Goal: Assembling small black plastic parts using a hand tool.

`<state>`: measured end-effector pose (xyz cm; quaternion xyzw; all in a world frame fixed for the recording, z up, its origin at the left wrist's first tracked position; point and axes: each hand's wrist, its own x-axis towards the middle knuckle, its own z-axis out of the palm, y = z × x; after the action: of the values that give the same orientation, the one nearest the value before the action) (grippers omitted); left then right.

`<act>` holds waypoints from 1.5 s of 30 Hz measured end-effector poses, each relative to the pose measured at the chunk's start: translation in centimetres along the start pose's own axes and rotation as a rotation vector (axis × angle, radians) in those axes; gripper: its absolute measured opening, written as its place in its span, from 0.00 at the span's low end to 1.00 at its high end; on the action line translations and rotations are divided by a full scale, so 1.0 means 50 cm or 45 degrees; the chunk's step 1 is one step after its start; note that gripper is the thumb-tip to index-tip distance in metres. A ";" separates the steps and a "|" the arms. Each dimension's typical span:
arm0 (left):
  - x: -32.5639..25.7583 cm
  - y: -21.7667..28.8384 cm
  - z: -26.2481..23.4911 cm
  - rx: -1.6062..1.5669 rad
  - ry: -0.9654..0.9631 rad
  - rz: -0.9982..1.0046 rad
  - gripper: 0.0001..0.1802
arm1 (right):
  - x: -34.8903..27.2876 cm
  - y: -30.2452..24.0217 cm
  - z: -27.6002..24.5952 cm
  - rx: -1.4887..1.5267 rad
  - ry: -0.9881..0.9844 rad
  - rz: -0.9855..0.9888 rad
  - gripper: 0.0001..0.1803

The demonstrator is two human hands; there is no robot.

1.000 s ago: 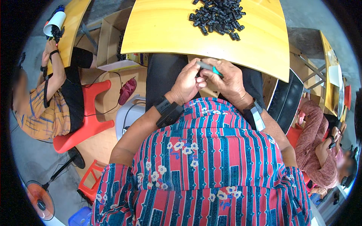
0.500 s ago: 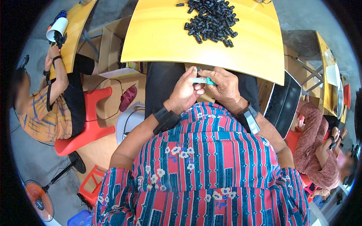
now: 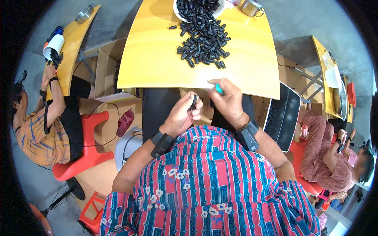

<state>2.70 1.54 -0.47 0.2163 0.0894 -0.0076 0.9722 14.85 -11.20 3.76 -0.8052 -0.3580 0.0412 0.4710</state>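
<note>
No lettering or number can be read anywhere

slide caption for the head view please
Left hand pinches a small black part, right hand holds a teal item, near black pieces piled on a yellow table.

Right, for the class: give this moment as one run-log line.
left hand: holds small black part | right hand: holds teal item, apart from left hand | yellow table: heap of black parts

Small parts (image 3: 202, 49) heaped on the table (image 3: 149, 63), bowl (image 3: 223, 8) just behind, mug (image 3: 250, 8) to its right, left hand (image 3: 183, 114) and right hand (image 3: 229, 104) by the near edge, co-workers (image 3: 47, 135) either side
</note>
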 end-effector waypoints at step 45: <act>-0.003 0.005 -0.001 0.064 -0.045 -0.121 0.11 | -0.014 -0.023 -0.005 0.950 -0.623 0.344 0.17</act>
<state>2.54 1.79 -0.39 0.2360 0.0821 -0.0598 0.9664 13.82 -11.47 4.62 -0.5868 -0.3113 0.4166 0.6207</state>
